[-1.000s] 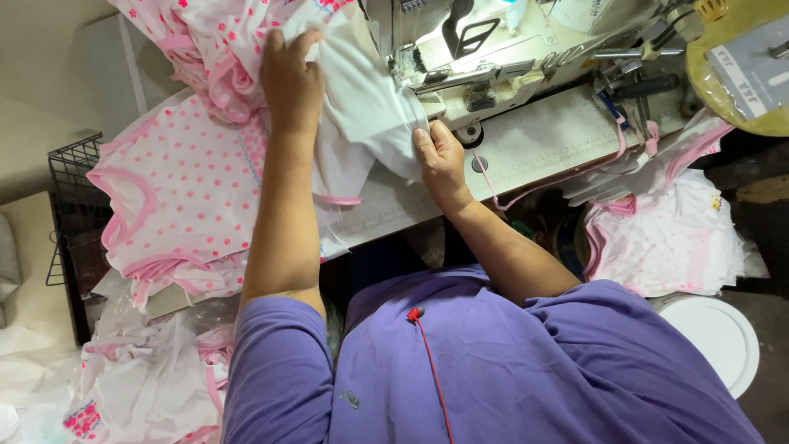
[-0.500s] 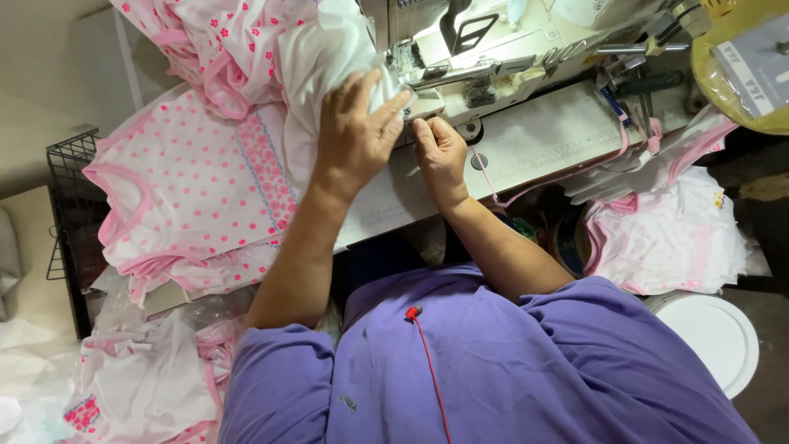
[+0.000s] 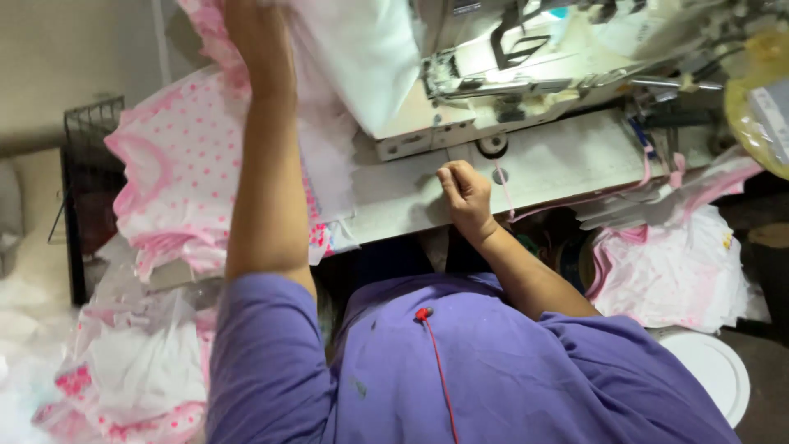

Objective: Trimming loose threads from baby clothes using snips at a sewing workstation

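Left hand (image 3: 251,25) now flung up and away from the needle area, where half a second ago it lay flat beside the right; reaches the top edge of view, fingers cut off by the frame, so cannot tell the grip for sure, though looks clutched on the white cloth (image 3: 362,62) and dragging it up off the bed. Cloth now bunched high against the sewing machine (image 3: 509,74), hanging over the left part of its head; no longer spread under the foot. Reads as a piece being pulled clear or repositioned, seam area uncovered, judging by the bare table (image 3: 567,164) in front of the machine.

Right hand (image 3: 464,193) stayed near the table's front edge, curled into a loose fist, knuckles up, resting on the table; seems to pinch a thin pink trim (image 3: 505,197) that runs down from it, but too small to be certain.

Around: dotted pink garments (image 3: 177,177) stacked left of the left arm, overhanging the table edge. More pink-and-white pieces (image 3: 674,271) heaped low on the right. Bagged garments (image 3: 131,370) at lower left. Wire basket (image 3: 86,164) far left. White lid (image 3: 711,370) at lower right. Yellow disc (image 3: 752,99) at right edge.

In the way: raised left forearm and lifted cloth hide the machine's left side; pink stack crowds the left table space.
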